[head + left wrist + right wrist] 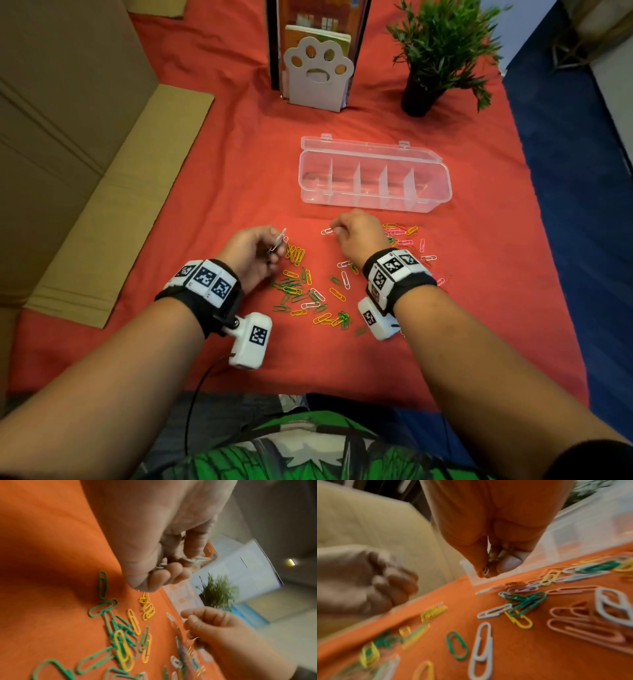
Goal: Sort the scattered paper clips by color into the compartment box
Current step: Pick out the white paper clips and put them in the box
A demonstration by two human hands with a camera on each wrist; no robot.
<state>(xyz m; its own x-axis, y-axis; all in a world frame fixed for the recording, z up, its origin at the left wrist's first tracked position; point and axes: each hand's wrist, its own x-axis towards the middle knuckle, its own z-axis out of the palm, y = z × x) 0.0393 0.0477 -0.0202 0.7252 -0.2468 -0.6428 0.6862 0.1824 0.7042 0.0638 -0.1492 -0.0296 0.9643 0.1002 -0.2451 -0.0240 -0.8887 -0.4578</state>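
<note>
Green, yellow, white and pink paper clips [308, 291] lie scattered on the red cloth [239, 171] before me. The clear compartment box [375, 178] stands open behind them, its compartments showing nothing inside. My left hand [253, 253] is curled round white paper clips [279, 241]; in the left wrist view they show between its fingers [164, 573] as white clips [195, 559]. My right hand [359, 233] pinches a single white clip [327, 231] just above the cloth, seen at the fingertips [508, 562] as a white clip [485, 570] in the right wrist view.
A paw-shaped bookend [318, 72] with books stands at the back, a potted plant [435, 51] to its right. Cardboard [85, 171] lines the left side. The cloth ends at blue floor [575, 205] on the right. A pink clip pile [407, 236] lies beyond my right wrist.
</note>
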